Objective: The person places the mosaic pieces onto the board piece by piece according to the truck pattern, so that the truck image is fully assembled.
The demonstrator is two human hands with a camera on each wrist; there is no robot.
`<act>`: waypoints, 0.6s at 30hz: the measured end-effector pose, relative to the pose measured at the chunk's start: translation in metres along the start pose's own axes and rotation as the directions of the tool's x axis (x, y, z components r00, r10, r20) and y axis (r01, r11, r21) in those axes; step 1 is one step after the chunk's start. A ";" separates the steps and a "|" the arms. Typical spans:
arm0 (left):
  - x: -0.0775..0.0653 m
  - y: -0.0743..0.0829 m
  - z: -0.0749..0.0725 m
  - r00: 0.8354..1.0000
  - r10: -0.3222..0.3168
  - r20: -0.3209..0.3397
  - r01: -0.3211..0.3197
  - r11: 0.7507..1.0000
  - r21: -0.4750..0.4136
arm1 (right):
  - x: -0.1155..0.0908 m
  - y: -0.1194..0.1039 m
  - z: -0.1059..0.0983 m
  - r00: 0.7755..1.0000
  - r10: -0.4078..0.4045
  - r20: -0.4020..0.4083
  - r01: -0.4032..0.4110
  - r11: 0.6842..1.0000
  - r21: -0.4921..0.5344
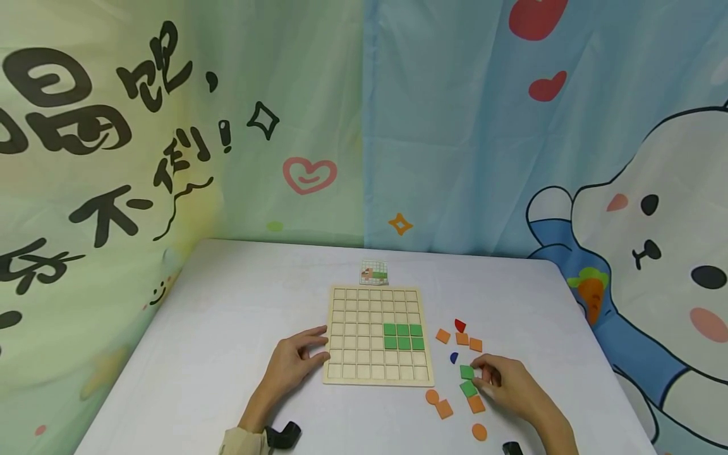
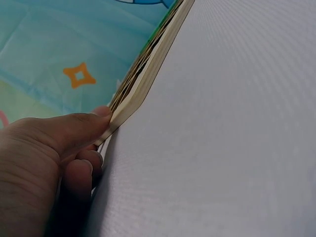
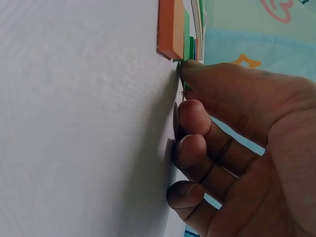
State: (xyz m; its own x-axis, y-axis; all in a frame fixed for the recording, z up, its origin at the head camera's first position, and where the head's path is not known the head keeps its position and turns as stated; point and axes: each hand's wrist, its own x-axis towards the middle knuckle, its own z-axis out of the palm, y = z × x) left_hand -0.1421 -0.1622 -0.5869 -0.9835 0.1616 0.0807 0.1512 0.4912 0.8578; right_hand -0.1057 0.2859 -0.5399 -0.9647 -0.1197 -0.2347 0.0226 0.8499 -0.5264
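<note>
Beige wooden grid board: left edge touched by left hand, thumb apart from fingers. Right of board, green square tile is pinched by right hand.

Bd. — pale wood w/ a grid of sq. cells; at its 3 o'clock, six green tiles. Card, 12 o'clock: grid print, pinkish-brown & green fig. Loose pcs., approx. 3 to 5 o'clock of bd.: red pc., dk. blue half-disc, two green sqs., orange sqs., orange discs. Tabletop: plain white. Sleeve, 7 o'clock: beige. Backdrop, 10 to 11: yellow-green w/ blk. characters, pink heart outline; 12 to 3: lt. blue w/ red hearts, orange star — plus white animal in blue, orange-and-green carrot.
</note>
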 end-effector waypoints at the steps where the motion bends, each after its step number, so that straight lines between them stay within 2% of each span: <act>1: 0.000 0.000 0.000 1.000 0.002 -0.001 -0.002 1.000 0.002 | 0.000 0.000 0.000 1.000 -0.004 -0.001 0.004 1.000 0.001; 18: 0.000 -0.002 0.000 0.999 0.045 -0.013 -0.045 0.999 0.015 | 0.000 -0.007 -0.003 1.000 -0.019 -0.017 0.019 1.000 0.019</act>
State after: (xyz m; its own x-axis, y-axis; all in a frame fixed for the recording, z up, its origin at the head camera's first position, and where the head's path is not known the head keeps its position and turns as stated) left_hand -0.1424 -0.1633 -0.5879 -0.9769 0.1725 0.1259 0.1967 0.4967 0.8454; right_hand -0.1063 0.2820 -0.5336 -0.9691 -0.1272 -0.2112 0.0092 0.8374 -0.5465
